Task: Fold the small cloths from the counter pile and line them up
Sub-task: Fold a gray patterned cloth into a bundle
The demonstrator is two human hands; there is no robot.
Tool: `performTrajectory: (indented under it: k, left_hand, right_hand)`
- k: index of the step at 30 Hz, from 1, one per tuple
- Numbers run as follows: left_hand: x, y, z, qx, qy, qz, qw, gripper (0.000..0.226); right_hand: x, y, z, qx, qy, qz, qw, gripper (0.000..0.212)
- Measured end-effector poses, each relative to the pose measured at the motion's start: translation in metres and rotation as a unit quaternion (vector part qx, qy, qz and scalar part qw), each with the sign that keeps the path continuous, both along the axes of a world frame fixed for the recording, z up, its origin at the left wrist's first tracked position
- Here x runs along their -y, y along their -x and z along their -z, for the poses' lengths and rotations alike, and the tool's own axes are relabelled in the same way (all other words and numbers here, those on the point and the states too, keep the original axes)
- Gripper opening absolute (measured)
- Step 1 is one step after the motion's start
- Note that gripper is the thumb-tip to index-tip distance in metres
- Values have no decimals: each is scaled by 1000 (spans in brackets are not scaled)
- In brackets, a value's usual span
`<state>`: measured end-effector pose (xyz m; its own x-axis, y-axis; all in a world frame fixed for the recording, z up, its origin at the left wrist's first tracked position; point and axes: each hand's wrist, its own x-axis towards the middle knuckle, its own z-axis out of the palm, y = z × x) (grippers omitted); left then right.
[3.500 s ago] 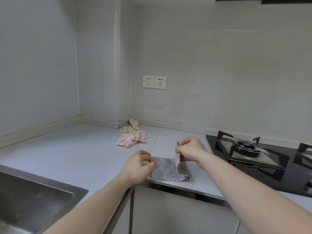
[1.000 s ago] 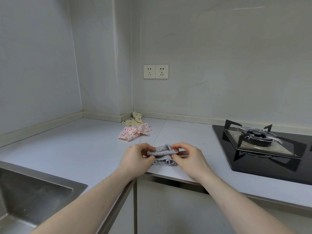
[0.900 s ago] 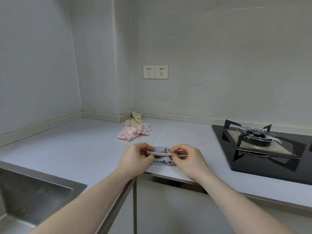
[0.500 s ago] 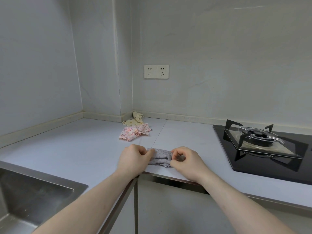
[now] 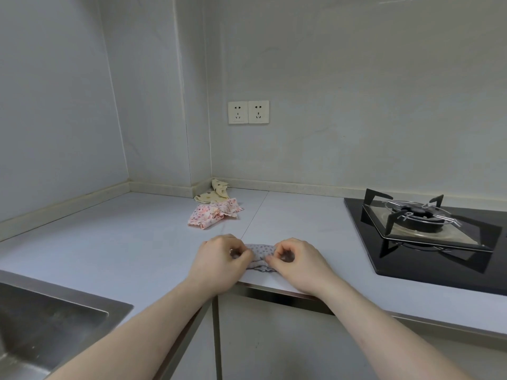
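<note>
While both hands pinch the ends of the grey dotted cloth [image 5: 260, 250], it lies bunched into a narrow band near the front edge of the table [image 5: 115, 242], low in the middle of the frame. The left hand [image 5: 219, 259] has its fingers curled in, its grip clenched on the cloth's left end; the right hand [image 5: 297, 260] mirrors it, thumb and curled fingers grasping the right end. Holding at both ends likely keeps the layers square to each other while the fold is pressed flat, and working close to the table's front edge keeps the wrists low and the cloth within easy reach. Only a short stretch of fabric shows between the hands, with a scalloped hem peeking out below, so how many layers are stacked cannot be told. Further back, above the hands in the frame, a pink floral cloth [image 5: 214, 213] lies crumpled, and just behind it a cream dotted cloth [image 5: 212, 194] slumps against the wall corner; these look like the rest of the pile awaiting folding. A steel sink [image 5: 41, 322] sits at lower left and a black gas hob [image 5: 428, 234] at right, both well apart from the cloth.
</note>
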<state>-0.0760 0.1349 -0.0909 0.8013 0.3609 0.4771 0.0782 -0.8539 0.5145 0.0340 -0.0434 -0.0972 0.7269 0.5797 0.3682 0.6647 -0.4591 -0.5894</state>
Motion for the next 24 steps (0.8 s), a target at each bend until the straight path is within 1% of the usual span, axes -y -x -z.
performTrajectory:
  k: [3,5,6,8,9,13,16,18,20,22,24]
  left_hand:
    - [-2,-1,0,-17,31,-68,997,36]
    - [-3,-2,-1,-22,43,-98,994,40]
    - [-4,-2,-3,-22,40,-108,993,38]
    - [-7,-3,-6,-19,35,-116,992,24]
    - [-8,-3,-6,-33,35,-113,992,19]
    - [-6,-2,2,-119,2,-80,990,55]
    - [-2,-2,7,-132,-10,-73,989,62]
    - [-2,-1,10,-127,-14,-74,989,58]
    - [-3,0,13,-118,-13,-69,990,52]
    - [-5,1,15,-107,2,-64,992,47]
    - [-5,2,18,-114,15,-60,992,44]
  right_hand:
    - [2,1,-1,21,18,-3,1000,32]
    - [3,1,-1,32,26,-9,999,30]
    - [4,1,-2,38,29,-14,999,28]
    - [4,4,-6,55,42,-32,997,26]
    - [5,6,-7,65,51,-42,996,26]
    - [9,15,-4,92,80,-83,989,21]
    - [13,16,2,111,89,-97,985,19]
    - [12,14,6,121,79,-110,983,18]
    - [8,11,10,111,60,-116,985,18]
    - [5,7,16,75,41,-114,990,18]
    - [3,6,21,29,23,-108,993,19]
